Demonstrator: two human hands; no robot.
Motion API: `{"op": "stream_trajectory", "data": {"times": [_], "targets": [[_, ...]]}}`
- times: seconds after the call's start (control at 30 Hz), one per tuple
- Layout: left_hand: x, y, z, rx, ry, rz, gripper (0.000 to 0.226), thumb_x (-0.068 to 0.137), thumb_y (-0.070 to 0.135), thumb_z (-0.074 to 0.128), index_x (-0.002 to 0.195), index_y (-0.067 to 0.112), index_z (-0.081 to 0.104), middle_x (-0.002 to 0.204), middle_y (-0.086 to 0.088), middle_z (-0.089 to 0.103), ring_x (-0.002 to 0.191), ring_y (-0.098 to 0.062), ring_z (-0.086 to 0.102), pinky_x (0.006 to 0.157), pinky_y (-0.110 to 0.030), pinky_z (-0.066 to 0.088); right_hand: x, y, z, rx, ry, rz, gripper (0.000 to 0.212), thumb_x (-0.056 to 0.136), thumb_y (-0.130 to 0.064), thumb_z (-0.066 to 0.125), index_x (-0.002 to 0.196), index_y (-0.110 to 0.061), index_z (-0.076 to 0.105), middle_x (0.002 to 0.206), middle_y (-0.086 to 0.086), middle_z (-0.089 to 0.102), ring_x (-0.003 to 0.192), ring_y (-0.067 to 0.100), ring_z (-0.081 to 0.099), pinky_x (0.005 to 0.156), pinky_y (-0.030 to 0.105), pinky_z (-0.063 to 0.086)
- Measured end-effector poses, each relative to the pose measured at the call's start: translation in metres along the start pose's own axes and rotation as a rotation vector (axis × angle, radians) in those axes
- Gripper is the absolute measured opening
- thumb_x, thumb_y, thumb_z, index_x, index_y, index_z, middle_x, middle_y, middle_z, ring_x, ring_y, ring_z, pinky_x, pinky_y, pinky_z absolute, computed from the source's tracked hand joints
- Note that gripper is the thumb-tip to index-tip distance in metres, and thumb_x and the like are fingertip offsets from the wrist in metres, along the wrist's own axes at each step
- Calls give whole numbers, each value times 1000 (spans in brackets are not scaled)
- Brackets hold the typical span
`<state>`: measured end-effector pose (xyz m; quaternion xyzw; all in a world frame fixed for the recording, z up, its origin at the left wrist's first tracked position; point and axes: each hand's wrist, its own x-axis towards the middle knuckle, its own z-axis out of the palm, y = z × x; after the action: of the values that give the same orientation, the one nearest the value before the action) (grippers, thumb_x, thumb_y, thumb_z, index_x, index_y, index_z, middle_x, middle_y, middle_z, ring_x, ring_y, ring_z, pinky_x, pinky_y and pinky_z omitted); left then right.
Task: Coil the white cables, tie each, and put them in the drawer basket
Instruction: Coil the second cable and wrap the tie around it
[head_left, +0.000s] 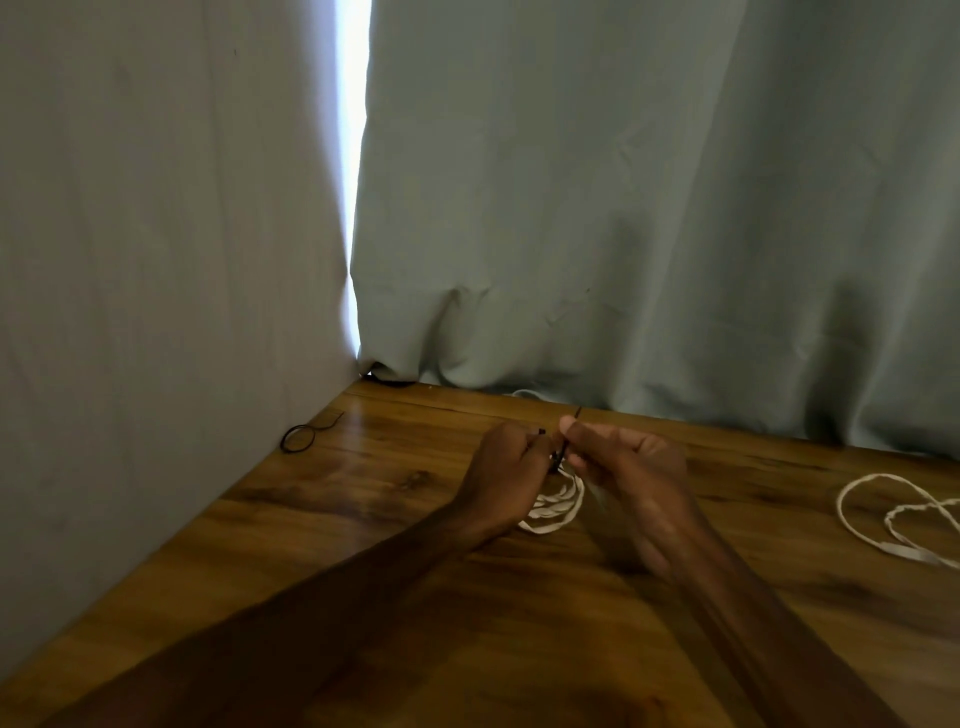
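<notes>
Coil (555, 506) of white cable is seen near mid-table, at 6 o'clock from the bright gap in the curtain (623, 208); it hangs between both hands, upper turns hidden by them, lower loops down at the table (363, 525); whether the loops touch the wood cannot be told.
Tie (557, 459), thin and black, is seen at 12 o'clock of the coil, in the narrow space between the hands; a short tail sticks up past the right thumb.
Left hand (506, 467): fingers curled together, tips pinching the tie at the coil's 10 o'clock side.
Right hand (631, 470): thumb pressed against the forefinger, tie pinched between them; remaining fingers folded; slight blur.
Loose cable (865, 512), white and uncoiled, lies at 3 o'clock, well apart from the coil, running off the frame edge.
Spare tie (297, 438), black and looped, lies at 9 o'clock near the table's left edge, beside the hanging cloth.
</notes>
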<state>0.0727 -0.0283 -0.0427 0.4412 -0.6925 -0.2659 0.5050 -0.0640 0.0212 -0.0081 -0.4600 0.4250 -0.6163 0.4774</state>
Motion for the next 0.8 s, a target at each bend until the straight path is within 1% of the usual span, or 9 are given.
{"op": "stream_trajectory", "data": {"times": [0.07, 0.13, 0.27, 0.37, 0.47, 0.57, 0.7, 0.73, 0.8], "targets": [[1, -4, 0, -38, 18, -11, 44, 99, 29, 48, 68, 3, 64, 66, -16, 67, 58, -29, 62, 57, -49, 50, 0, -1, 0, -4, -7, -4, 22, 80, -11, 82, 98, -1, 78, 96, 15, 79, 85, 20, 76, 78, 27, 61], [1, -4, 1, -80, 34, 5, 44, 99, 30, 49, 68, 1, 63, 63, -17, 64, 54, -25, 56, 56, -52, 49, 2, -2, -2, 8, 16, -17, 24, 78, -5, 82, 101, -2, 76, 95, 16, 79, 88, 24, 77, 78, 29, 62], [1, 1, 2, -120, 43, 30, 44, 101, 22, 55, 60, 10, 61, 52, -4, 54, 51, -16, 50, 52, -47, 47, 4, -5, -4, -12, 46, -43, 21, 78, -5, 83, 98, -3, 76, 92, 16, 79, 80, 22, 77, 70, 24, 62], [2, 2, 1, -86, 65, 71, 40, 102, 25, 53, 69, 5, 64, 60, -13, 59, 55, -16, 51, 55, -48, 45, 7, -6, -7, -59, 59, -60, 17, 81, -4, 80, 98, -3, 76, 90, 15, 79, 80, 24, 74, 73, 28, 63], [1, 3, -2, -4, 51, 117, 38, 105, 27, 50, 74, 13, 68, 65, -2, 64, 60, -10, 58, 60, -42, 48, 7, -9, -8, -82, 28, -69, 17, 83, 0, 77, 100, -1, 76, 89, 16, 79, 78, 25, 73, 72, 27, 62], [0, 2, -3, 67, 28, 158, 37, 105, 23, 49, 76, 12, 67, 67, 0, 64, 60, -7, 55, 60, -38, 45, 4, -10, -6, -127, 9, -89, 15, 84, 2, 75, 98, 0, 77, 87, 16, 79, 73, 21, 72, 70, 25, 62], [-1, 3, -5, 62, -16, 194, 37, 107, 21, 48, 78, 13, 69, 68, 2, 65, 61, -7, 56, 58, -31, 42, 5, -11, -9, -229, -22, -133, 9, 86, 1, 74, 92, -2, 80, 84, 16, 78, 75, 29, 69, 78, 39, 61], [-1, 4, -5, 58, -31, 195, 36, 107, 21, 48, 80, 13, 71, 70, 1, 67, 63, -9, 59, 59, -32, 44, 5, -12, -10, -242, -26, -134, 8, 86, 0, 74, 91, -2, 80, 83, 17, 78, 74, 30, 68, 78, 42, 61], [0, 4, -5, 59, -49, 190, 35, 107, 22, 48, 83, 14, 72, 73, -1, 69, 67, -16, 63, 63, -39, 47, 5, -14, -12, -261, -38, -127, 8, 85, 0, 74, 90, -1, 80, 82, 19, 77, 70, 27, 66, 76, 41, 60]]}}
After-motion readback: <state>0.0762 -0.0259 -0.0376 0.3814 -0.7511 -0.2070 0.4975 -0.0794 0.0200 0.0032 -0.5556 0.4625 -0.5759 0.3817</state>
